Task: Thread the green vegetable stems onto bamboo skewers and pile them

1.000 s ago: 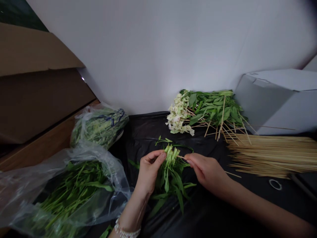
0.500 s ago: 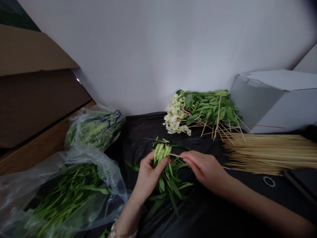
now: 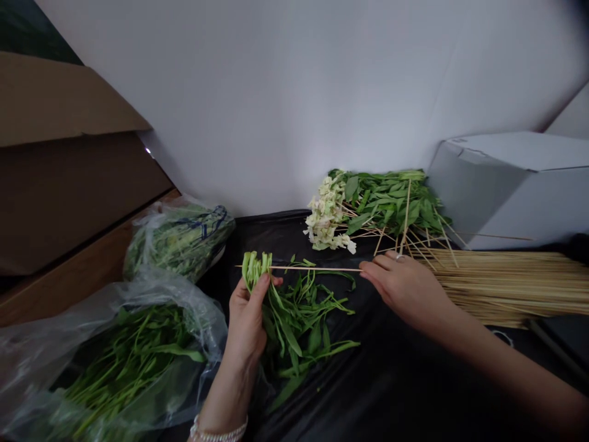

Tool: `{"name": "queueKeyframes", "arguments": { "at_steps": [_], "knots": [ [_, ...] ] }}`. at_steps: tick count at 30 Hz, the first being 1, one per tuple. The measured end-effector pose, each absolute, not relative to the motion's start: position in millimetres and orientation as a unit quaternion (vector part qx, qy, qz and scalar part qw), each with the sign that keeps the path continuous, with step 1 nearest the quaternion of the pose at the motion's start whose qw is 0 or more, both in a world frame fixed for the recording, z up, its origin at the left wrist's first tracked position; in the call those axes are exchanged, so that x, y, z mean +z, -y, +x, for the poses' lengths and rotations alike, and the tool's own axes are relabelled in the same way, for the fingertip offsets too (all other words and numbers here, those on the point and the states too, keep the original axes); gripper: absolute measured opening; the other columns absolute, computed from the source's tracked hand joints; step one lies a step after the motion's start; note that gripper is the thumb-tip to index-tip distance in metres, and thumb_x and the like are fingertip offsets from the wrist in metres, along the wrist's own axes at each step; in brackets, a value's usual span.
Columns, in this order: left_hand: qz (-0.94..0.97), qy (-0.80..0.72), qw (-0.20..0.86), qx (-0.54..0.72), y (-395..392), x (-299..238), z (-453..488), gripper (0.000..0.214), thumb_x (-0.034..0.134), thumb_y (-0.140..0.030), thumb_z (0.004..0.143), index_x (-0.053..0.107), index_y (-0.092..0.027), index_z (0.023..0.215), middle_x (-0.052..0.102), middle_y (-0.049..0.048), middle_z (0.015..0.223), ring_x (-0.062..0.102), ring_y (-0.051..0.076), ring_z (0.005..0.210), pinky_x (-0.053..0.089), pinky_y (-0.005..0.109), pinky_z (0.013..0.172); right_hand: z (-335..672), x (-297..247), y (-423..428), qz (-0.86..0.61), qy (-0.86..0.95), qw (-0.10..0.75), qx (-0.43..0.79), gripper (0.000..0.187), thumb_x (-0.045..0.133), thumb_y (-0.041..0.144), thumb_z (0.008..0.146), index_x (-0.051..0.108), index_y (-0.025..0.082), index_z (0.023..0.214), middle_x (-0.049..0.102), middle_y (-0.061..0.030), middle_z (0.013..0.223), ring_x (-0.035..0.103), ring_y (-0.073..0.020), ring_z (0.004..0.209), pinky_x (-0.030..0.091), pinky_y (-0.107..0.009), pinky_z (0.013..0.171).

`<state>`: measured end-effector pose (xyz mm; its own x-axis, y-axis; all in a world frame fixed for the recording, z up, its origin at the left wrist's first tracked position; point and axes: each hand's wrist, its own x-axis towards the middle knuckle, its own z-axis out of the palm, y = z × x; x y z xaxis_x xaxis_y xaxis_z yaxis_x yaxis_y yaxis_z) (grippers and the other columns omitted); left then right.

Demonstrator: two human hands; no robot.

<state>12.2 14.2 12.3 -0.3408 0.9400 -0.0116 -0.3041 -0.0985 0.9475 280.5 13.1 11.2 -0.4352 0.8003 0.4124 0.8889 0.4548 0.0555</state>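
Note:
My left hand [image 3: 248, 313] is closed around a folded bunch of leafy green stems [image 3: 256, 267], its leaves hanging down to the right. A thin wooden skewer [image 3: 317, 268] runs through the bunch, and its tip pokes out on the left side. With thumb and fingers pinched, my right hand [image 3: 400, 285] grips the skewer's other end. Beneath and beside the bunch, loose green stems [image 3: 317, 313] lie on the black plastic sheet [image 3: 381, 380].
Skewered greens [image 3: 391, 202] and skewered pale leafy pieces [image 3: 326, 215] are piled at the back. Bare skewers [image 3: 497, 282] lie at right, below a white box [image 3: 515, 190]. Plastic bags of greens [image 3: 138, 362] [image 3: 184, 236] and a cardboard box [image 3: 69, 196] stand at left.
My left hand has moved left with the bunch. My right hand has shifted right and up, still on the skewer, and a longer bare length of skewer shows between the hands.

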Motion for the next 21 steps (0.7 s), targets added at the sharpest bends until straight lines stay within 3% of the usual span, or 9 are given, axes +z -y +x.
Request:
{"name": "queueKeyframes", "arguments": {
  "at_steps": [3, 8, 14, 21],
  "knots": [
    [0.346, -0.479, 0.474, 0.653, -10.5, 11.7, 13.4, 0.035, 0.086, -0.037, 0.062, 0.069, -0.017, 0.085, 0.071, 0.0002, 0.071, 0.064, 0.012, 0.064, 0.050, 0.019, 0.059, 279.8, 10.2, -11.0, -0.533, 0.822, 0.175, -0.097, 0.025, 0.043, 0.026, 0.099, 0.065, 0.019, 0.089, 0.067, -0.0030, 0.076, 0.064, -0.0194, 0.070, 0.039, -0.030, 0.061],
    [0.372, -0.456, 0.523, 0.616, -5.7, 9.7, 16.6, 0.060, 0.086, -0.031, 0.063, 0.063, -0.022, 0.118, 0.072, -0.0002, 0.082, 0.066, 0.013, 0.072, 0.052, 0.022, 0.066, 284.3, 8.7, -12.9, -0.567, 0.790, 0.223, -0.073, 0.030, 0.038, 0.034, 0.101, 0.065, 0.023, 0.095, 0.072, -0.0028, 0.087, 0.067, -0.0188, 0.073, 0.037, -0.028, 0.059],
    [0.475, -0.430, 0.564, 0.521, -5.3, 2.3, 24.0, 0.063, 0.083, -0.025, 0.068, 0.058, -0.022, 0.126, 0.070, 0.0002, 0.085, 0.064, 0.013, 0.081, 0.048, 0.022, 0.077, 298.5, 11.1, -25.0, -0.590, 0.748, 0.302, 0.032, 0.031, 0.039, 0.037, 0.097, 0.063, 0.024, 0.082, 0.071, -0.0002, 0.072, 0.064, -0.0174, 0.060, 0.040, -0.028, 0.059],
    [0.521, -0.412, 0.623, 0.414, -5.0, -5.4, 33.2, 0.043, 0.083, -0.027, 0.068, 0.068, -0.018, 0.108, 0.069, 0.0023, 0.083, 0.061, 0.011, 0.074, 0.045, 0.022, 0.070, 313.1, 14.2, -38.2, -0.599, 0.655, 0.414, 0.205, 0.034, 0.041, 0.047, 0.095, 0.065, 0.023, 0.091, 0.073, -0.0006, 0.074, 0.055, -0.0125, 0.041, 0.043, -0.028, 0.049]
  ]
}}
